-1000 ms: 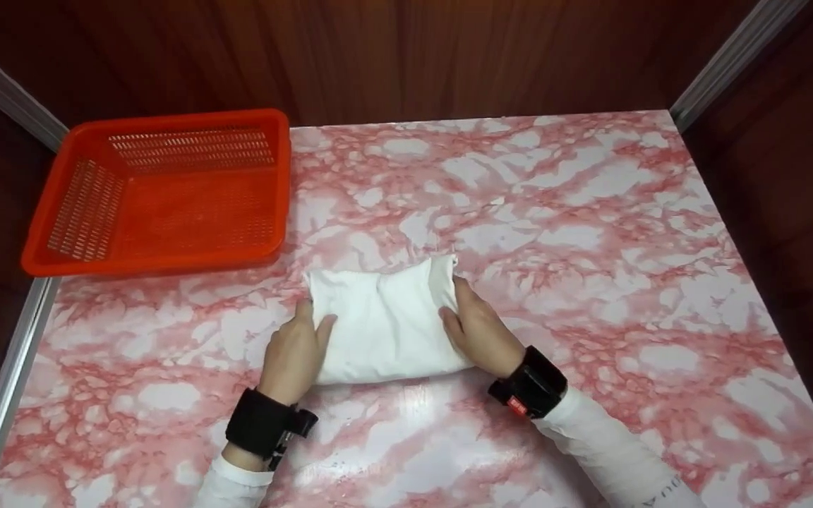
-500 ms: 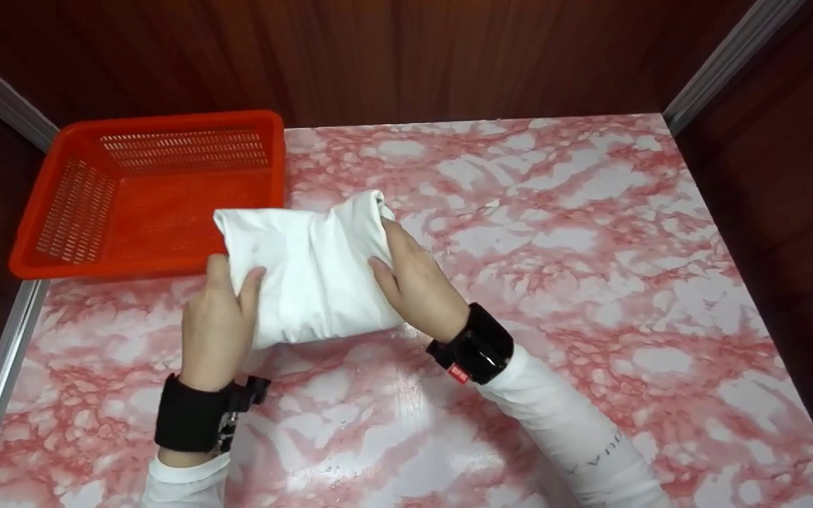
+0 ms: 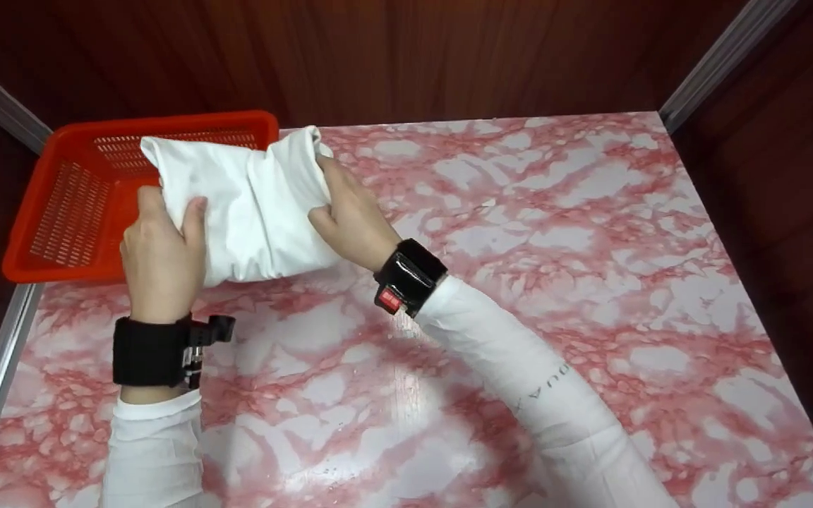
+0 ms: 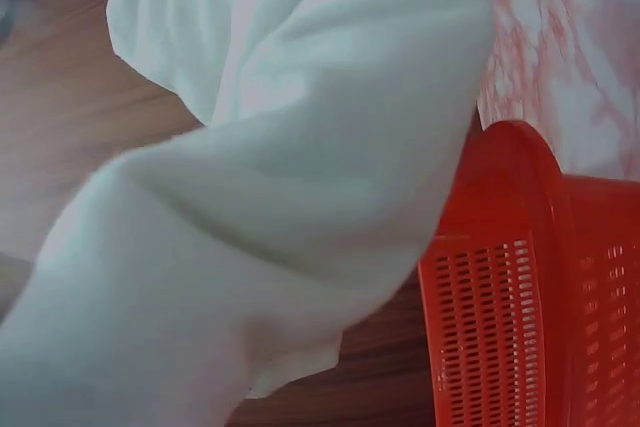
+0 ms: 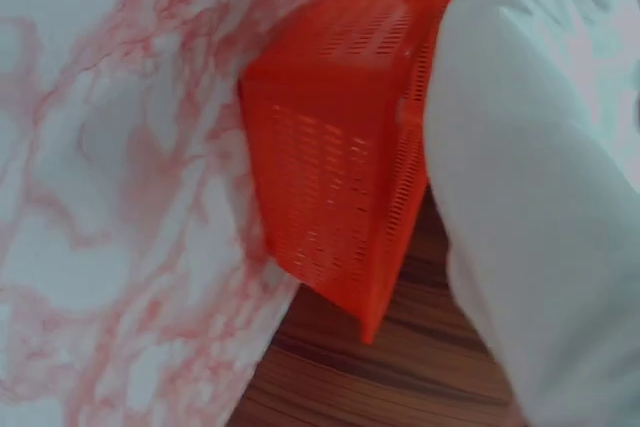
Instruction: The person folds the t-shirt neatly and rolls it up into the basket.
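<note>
A folded white cloth [image 3: 251, 212] is held up between both hands, over the front right part of the red plastic basket [image 3: 18, 233]. My left hand [image 3: 163, 257] grips its left side, thumb on top and fingers behind. On the opposite side my right hand [image 3: 357, 215] pinches the cloth's edge the same way. White fabric [image 4: 300, 167] fills much of the left wrist view, with the basket [image 4: 550, 277] beside it. In the right wrist view the cloth [image 5: 540, 167] hangs next to the basket [image 5: 320, 167]. Fingertips under the cloth are hidden.
The basket stands at the back left of a table [image 3: 519, 282] with a pink and white marbled top. Dark wood panels [image 3: 449, 56] rise behind and at the sides, with metal strips [image 3: 724, 63] at the corners.
Both hands have carried the folded cloth from the middle of the table up and to the left, where it now covers part of the basket. The basket has stayed in place.
</note>
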Demonstrator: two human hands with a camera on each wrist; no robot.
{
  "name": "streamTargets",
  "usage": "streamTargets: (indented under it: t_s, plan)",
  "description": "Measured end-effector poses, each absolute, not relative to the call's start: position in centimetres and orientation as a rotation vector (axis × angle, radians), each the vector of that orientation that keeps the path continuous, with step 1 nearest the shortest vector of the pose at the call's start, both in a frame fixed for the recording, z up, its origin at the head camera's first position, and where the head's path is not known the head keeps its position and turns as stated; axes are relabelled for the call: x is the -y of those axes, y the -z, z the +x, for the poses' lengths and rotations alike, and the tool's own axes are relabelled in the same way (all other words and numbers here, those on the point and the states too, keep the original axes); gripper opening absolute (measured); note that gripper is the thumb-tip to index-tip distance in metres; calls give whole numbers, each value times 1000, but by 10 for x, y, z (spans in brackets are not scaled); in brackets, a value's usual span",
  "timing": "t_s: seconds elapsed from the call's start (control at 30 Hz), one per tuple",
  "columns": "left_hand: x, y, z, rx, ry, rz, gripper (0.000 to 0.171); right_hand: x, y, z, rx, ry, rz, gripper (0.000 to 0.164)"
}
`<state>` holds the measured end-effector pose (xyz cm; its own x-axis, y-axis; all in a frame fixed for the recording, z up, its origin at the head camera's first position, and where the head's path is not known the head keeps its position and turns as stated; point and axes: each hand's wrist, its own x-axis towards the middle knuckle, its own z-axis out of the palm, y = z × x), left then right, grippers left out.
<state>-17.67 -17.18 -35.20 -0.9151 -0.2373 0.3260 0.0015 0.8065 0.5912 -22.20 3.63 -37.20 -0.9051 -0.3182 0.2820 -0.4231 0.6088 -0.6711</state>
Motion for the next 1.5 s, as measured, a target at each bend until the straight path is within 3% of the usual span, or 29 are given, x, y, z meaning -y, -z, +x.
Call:
streamTargets:
  t_s: [0.27, 0.63, 1.0, 1.27, 1.5]
  plan:
    - [189, 358, -208, 2683, 798, 326, 57, -12, 393, -245, 2673, -1371, 697, 58]
    - [210, 353, -242, 2734, 746, 422, 60, 13, 389, -270, 2681, -1300, 675, 51]
    - [235, 383, -263, 2786, 746, 570, 64, 45, 392, -280, 2624, -1279, 795, 36]
    - [252, 402, -274, 2855, 674, 576, 59, 64, 413, -274, 2670, -1107, 964, 51]
    - [264, 422, -282, 2995, 595, 592, 61, 70, 423, -272, 2833, -894, 912, 48]
